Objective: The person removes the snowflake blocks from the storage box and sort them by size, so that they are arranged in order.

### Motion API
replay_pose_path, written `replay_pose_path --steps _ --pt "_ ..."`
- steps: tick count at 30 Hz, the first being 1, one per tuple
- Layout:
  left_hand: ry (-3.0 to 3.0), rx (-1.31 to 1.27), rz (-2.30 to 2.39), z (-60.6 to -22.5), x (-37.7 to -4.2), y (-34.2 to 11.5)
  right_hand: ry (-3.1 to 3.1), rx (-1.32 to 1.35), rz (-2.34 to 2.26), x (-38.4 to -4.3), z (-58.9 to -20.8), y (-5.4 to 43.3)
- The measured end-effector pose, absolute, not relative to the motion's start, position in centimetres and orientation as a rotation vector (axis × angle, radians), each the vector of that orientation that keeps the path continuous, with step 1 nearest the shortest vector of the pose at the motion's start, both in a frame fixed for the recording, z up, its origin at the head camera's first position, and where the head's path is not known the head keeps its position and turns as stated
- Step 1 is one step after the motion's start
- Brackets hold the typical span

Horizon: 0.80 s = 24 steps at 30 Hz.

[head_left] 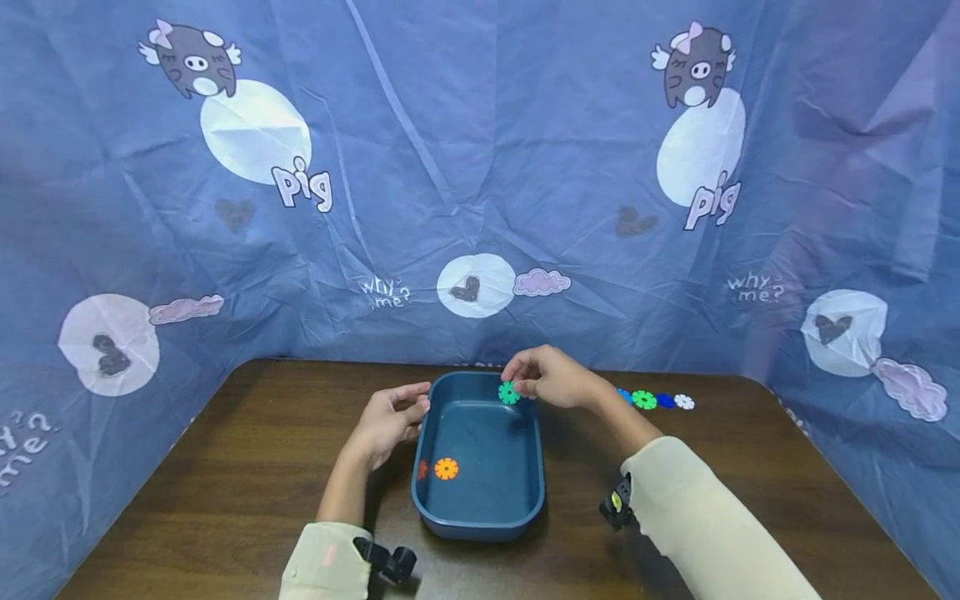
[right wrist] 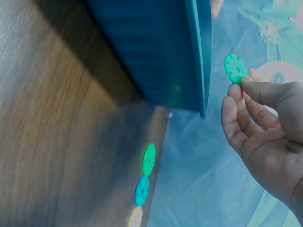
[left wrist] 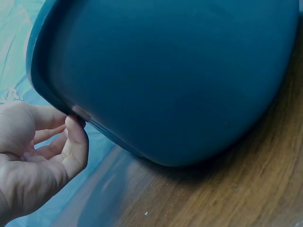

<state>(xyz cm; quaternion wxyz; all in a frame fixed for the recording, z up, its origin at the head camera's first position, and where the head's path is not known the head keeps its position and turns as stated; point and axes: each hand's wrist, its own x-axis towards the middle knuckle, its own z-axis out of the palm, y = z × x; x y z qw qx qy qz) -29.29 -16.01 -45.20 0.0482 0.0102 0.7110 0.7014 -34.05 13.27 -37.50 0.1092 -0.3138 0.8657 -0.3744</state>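
Note:
A deep blue rectangular tub (head_left: 480, 523) stands on the table, with an orange snowflake-shaped building disc (head_left: 446, 468) on its floor near the left wall. My left hand (head_left: 382, 423) holds the tub's left rim near the far corner; thumb and fingertips meet the edge in the left wrist view (left wrist: 42, 161). Above the far right part of the tub, my right hand (head_left: 558, 379) pinches a green snowflake disc (right wrist: 236, 68) between thumb and fingers. The disc is clear of the tub's wall in the right wrist view.
To the right, a row of discs lies on the wooden table (head_left: 225, 467), including a green one (head_left: 643, 400), a dark blue one (head_left: 665, 401) and a white one (head_left: 684, 402). My right forearm covers part of that row. A blue printed curtain (head_left: 480, 167) hangs behind the table.

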Motion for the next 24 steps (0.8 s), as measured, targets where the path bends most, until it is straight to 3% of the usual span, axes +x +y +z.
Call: replay_pose_path --steps 11,24 --pt "2.157 0.014 2.148 -45.3 -29.4 -16.0 2.618 -0.795 -1.197 -35.1 -37.6 18.8" --pt "2.161 -0.002 2.144 -45.3 -29.6 -16.0 2.700 -0.453 -1.295 -35.4 -38.9 27.5"
